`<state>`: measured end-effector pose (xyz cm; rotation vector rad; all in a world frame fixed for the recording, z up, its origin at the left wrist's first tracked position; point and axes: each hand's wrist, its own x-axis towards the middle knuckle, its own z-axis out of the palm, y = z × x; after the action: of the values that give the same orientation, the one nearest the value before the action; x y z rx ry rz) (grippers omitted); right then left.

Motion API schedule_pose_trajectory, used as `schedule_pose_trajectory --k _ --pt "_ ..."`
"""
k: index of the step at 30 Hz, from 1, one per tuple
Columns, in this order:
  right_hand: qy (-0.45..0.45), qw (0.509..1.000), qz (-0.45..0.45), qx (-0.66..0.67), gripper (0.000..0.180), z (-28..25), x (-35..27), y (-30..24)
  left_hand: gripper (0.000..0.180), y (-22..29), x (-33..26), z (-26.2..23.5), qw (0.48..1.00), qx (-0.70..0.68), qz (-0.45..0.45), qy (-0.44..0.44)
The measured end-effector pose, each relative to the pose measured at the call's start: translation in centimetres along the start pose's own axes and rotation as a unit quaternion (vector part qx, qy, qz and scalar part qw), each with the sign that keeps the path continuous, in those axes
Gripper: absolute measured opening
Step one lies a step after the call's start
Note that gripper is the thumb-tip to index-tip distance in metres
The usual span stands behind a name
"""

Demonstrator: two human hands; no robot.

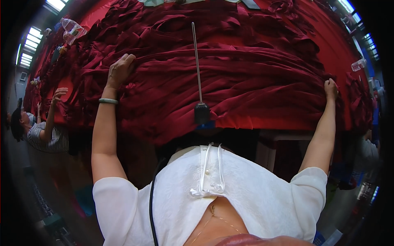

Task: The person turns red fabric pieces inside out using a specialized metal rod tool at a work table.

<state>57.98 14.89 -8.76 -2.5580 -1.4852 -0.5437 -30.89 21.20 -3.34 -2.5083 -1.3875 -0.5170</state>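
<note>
Rod (197, 65) hides strip of maroon cloth (254, 82) between hands (121, 70) (331, 89); bottles (74, 30) (358, 64) both sides.

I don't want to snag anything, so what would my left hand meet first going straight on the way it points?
Probably more bunched folds of the dark red fabric, just beyond the left hand; whether it would brush them or pass above is unclear from this view.

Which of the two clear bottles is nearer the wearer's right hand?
The rightmost bottle, just past the right hand; the other bottle is at upper left, nearer the left hand.
</note>
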Motion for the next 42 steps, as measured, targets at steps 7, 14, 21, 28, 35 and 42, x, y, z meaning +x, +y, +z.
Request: schedule_pose_trajectory --k 7,14,21,28,35,42 --pt "-0.032 0.984 0.084 -0.151 0.036 -2.2 0.1 2.9 0.012 -0.1 -0.4 0.0 0.998 0.04 -0.014 0.056" --pt "-0.017 0.977 0.12 -0.175 0.035 -2.6 -1.9 -0.2 0.011 -1.4 -2.3 -0.7 0.989 0.108 -0.059 0.086" --pt "-0.018 0.977 0.152 -0.149 0.038 -3.8 -2.0 -0.5 0.016 -1.2 -3.1 -2.8 0.983 0.169 -0.036 0.063" --pt "-0.033 0.971 0.209 -0.111 0.033 -3.4 -1.9 0.6 0.031 -1.0 -3.5 -4.7 0.99 0.103 -0.086 -0.043" --pt "0.153 0.926 -0.061 -0.34 0.03 -13.2 -3.6 -10.8 0.053 3.8 0.4 -8.9 0.995 -0.077 -0.067 -0.016" --pt "0.172 0.913 -0.351 0.118 0.038 -13.3 -1.2 -35.8 0.047 9.1 1.6 -2.5 0.991 -0.074 0.002 -0.108"
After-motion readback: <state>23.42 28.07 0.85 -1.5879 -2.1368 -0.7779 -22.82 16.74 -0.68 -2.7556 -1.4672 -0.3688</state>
